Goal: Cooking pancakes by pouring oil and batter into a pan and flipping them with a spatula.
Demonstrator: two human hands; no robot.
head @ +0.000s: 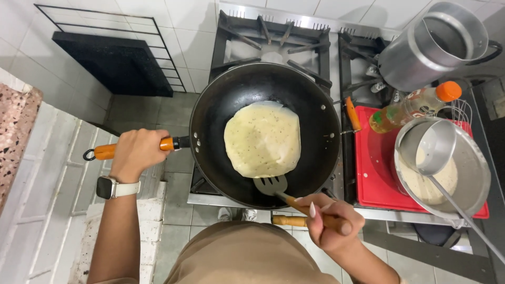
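A black wok [315,121] sits on the gas stove with a pale round flatbread [262,139] lying in its middle. My left hand [135,152], with a watch on the wrist, grips the wok's orange handle [105,151] at the left. My right hand [331,221] holds the wooden handle of a slotted metal spatula [272,185]. The spatula's blade rests in the wok at the near edge of the flatbread.
To the right, a metal bowl of pale batter [476,173] with a ladle [436,147] stands on a red board [371,158]. An orange-capped oil bottle [413,108] lies beside it. A metal pot [431,50] sits on the back right burner. A black rack [113,60] stands at the left.
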